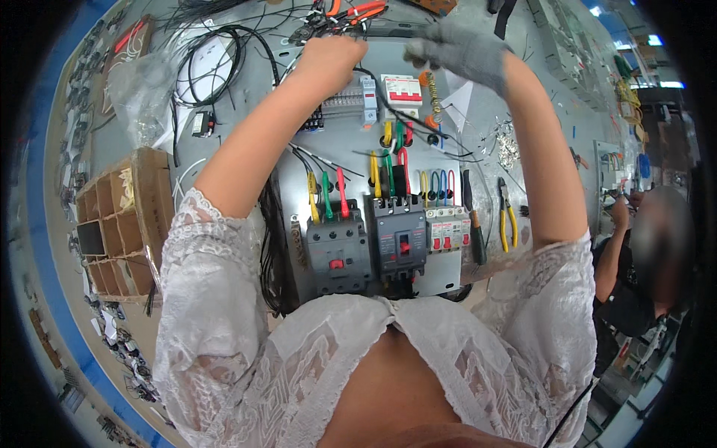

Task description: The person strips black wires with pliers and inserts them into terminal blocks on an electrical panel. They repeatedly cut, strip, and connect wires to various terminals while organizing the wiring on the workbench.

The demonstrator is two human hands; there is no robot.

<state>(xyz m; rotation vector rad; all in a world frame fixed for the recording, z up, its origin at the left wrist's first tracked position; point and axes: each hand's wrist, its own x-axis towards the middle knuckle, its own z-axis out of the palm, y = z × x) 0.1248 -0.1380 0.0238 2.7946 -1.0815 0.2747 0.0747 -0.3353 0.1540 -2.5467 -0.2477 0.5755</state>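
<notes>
My bare left hand (pixel 332 66) is closed over the far part of a grey metal mounting plate (pixel 295 54); its fingertips are turned away and what they hold is hidden. A black wire (pixel 382 97) comes out beside that hand and runs down past a white breaker with a red switch (pixel 403 95). My right hand (pixel 463 57), in a grey glove, is to the right with fingers apart and nothing visible in it. Nearer me on the plate are a dark contactor (pixel 337 257), a dark moulded-case breaker (pixel 401 243) and a small white breaker (pixel 448 231), with yellow, green and red wires.
Yellow-handled pliers (pixel 508 220) and a screwdriver (pixel 476 237) lie right of the breakers. Red-handled pliers (pixel 362 10) lie at the far edge. A cardboard divider box (pixel 153 216), coiled black wire (pixel 209 71) and a plastic bag (pixel 138 97) are on the left. Another person (pixel 642 269) works at the right.
</notes>
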